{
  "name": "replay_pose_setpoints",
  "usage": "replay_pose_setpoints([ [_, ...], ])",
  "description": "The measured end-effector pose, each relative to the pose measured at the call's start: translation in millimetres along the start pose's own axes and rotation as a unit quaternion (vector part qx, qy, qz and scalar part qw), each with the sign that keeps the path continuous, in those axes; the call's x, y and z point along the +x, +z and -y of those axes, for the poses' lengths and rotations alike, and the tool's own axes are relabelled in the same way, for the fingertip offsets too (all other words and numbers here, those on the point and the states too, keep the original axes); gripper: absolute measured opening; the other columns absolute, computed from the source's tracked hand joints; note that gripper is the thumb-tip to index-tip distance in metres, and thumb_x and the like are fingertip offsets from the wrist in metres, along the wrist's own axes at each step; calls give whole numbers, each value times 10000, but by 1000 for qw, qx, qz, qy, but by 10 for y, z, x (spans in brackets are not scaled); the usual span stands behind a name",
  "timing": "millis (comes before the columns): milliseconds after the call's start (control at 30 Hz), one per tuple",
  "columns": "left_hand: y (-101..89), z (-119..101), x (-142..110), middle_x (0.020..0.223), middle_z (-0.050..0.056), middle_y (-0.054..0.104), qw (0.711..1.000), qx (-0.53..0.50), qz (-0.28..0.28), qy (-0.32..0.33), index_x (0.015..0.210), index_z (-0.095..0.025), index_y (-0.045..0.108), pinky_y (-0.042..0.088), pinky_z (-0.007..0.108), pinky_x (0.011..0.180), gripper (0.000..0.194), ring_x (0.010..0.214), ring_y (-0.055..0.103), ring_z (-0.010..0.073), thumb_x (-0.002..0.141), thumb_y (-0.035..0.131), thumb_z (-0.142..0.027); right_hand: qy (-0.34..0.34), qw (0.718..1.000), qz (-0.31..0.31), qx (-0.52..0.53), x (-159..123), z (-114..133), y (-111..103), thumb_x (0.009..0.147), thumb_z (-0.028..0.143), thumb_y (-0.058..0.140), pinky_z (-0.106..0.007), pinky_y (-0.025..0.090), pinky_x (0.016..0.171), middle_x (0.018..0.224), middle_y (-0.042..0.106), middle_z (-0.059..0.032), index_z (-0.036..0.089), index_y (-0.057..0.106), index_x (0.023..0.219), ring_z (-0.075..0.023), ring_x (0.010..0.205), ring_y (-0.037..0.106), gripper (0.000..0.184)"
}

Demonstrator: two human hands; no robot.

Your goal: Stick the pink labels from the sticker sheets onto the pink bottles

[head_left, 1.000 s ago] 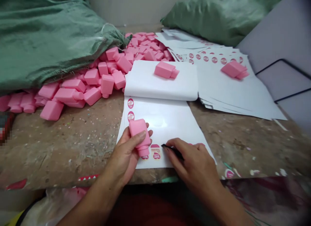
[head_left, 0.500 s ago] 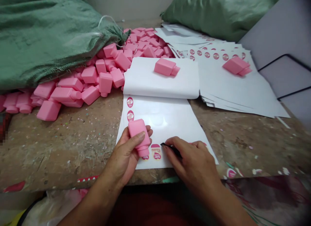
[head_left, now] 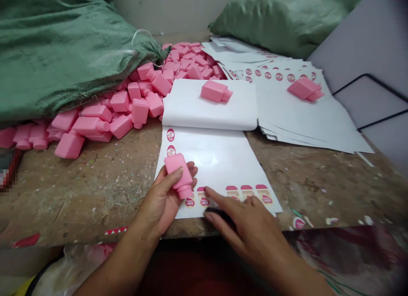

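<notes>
Left hand (head_left: pixel 164 200) clamped on a pink rectangular plastic bottle (head_left: pixel 179 173), thumb across its face, neck pointing down toward the near edge. Bottle is over the left part of a glossy white sticker sheet (head_left: pixel 216 156) and partly covers one near-row label. Right hand (head_left: pixel 250 221) closed on a slim black tool (head_left: pixel 221 212), index finger extended to the pink-topped printed label (head_left: pixel 204 199); contact with it can't be confirmed. That hand hides the middle of the near label row and most of the tool. Round pink stickers (head_left: pixel 171 135) run down the sheet's left edge. Behind, a folded-back white paper flap (head_left: pixel 185 111) covers the sheet's far part, with a loose pink bottle (head_left: pixel 213 91) lying on it. Just right of that, a fanned stack of white sticker sheets (head_left: pixel 306 126) carries another pink bottle (head_left: pixel 304 89). Bent black wire frame (head_left: pixel 350 84) stands at far right, by the stack. Worn brown tabletop (head_left: pixel 127 173) has scraps near its front edge, incl. a red strip with white triangles (head_left: pixel 116 231). Containers: big green woven sack (head_left: pixel 63 54) at left overlaps a heap of pink bottles (head_left: pixel 140 111) spread along its edge; inside of sack not visible. Second green sack (head_left: pixel 280 24) sits behind the stack, contents hidden. Translucent plastic bag (head_left: pixel 76 270) below the table, contents unclear.
</notes>
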State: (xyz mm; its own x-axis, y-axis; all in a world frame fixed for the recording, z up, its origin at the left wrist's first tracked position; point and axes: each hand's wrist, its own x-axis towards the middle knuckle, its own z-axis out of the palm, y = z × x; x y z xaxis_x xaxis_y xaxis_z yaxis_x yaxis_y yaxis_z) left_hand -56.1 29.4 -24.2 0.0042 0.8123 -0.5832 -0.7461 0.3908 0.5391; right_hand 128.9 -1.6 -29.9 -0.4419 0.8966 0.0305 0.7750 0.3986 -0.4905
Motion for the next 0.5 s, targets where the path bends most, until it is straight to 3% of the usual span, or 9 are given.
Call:
replay_pose_setpoints([
  [67,-3,2,8,1132,132,722,1000,0,0,2,1237,-128,559,557,333,925,372,1047,700,212,870,623,-118,2,993,51,110,-87,47,-108,909,317,595,-440,545,782,1045,773,-68,268,649,1290,-278,875,717,388],
  [133,-6,3,6,1136,131,715,1000,6,4,6,1215,-129,567,570,317,887,359,1031,702,211,862,634,-120,17,970,80,228,-125,65,-245,875,353,657,-352,561,808,1092,761,-24,333,683,1224,-236,936,716,351],
  [200,-6,7,-17,1163,122,699,1000,22,14,13,1167,-139,587,582,305,838,338,1011,701,209,837,660,-118,44,952,33,303,-92,70,-367,832,369,704,-272,560,733,971,763,10,347,738,1045,-199,857,714,216],
  [267,-1,23,-66,1190,108,681,998,44,30,22,1129,-156,601,589,296,779,332,980,695,202,810,688,-121,76,939,-66,328,-2,90,-435,793,362,729,-238,533,656,833,726,13,307,739,848,-177,758,680,78],
  [333,10,57,-133,1187,100,677,997,58,54,20,1147,-182,591,589,301,745,355,947,687,196,812,704,-163,109,921,-146,344,107,136,-441,772,360,729,-225,494,585,736,672,12,270,703,735,-157,673,625,100],
  [500,85,193,-273,1086,108,696,996,5,90,1,1219,-176,565,568,318,806,356,931,667,180,952,542,-409,136,870,-178,439,264,295,-314,761,329,717,-199,443,487,648,596,32,248,656,720,-120,573,531,109],
])
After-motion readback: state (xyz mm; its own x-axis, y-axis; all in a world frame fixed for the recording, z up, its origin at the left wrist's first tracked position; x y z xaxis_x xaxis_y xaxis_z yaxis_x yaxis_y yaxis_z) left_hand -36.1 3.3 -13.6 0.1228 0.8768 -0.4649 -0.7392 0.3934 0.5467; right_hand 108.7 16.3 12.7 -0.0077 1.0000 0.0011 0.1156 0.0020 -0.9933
